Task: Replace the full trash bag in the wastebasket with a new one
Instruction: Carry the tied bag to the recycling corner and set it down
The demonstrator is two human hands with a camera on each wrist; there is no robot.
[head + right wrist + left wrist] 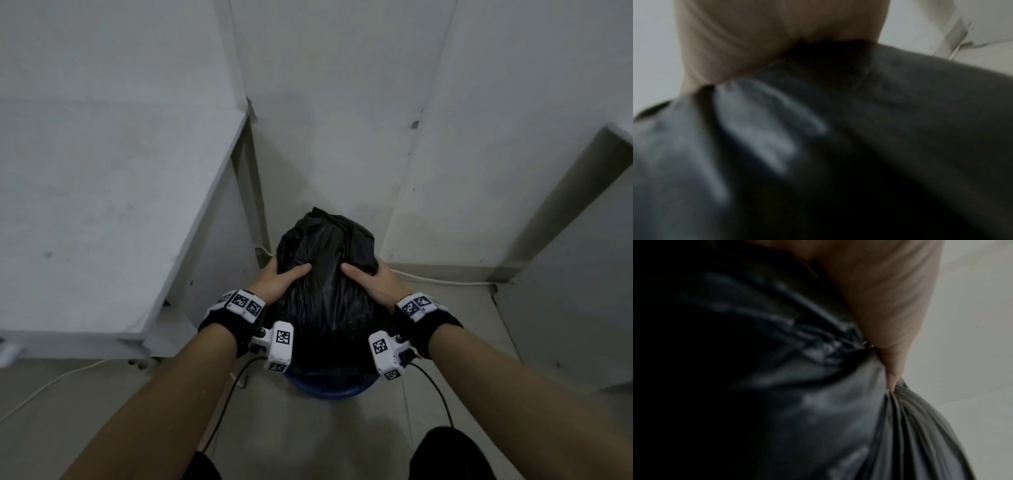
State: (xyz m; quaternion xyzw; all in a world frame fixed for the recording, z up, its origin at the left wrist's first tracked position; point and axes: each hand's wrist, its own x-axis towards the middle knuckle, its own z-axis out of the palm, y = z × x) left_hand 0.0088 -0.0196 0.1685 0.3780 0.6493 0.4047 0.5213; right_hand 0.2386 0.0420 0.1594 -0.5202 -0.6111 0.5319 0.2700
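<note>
A full black trash bag bulges up out of a blue wastebasket, of which only the near rim shows. My left hand grips the bag's left side, thumb on top and fingers curled round the far side. My right hand grips the right side the same way. In the left wrist view the hand bunches the wrinkled black bag. In the right wrist view the hand presses into the blurred black bag. The bag's top is gathered into a crumpled peak.
A grey table stands close on the left, its leg just beside the bag. White walls meet in a corner behind. A white cable runs along the floor at the wall. Another grey surface is on the right.
</note>
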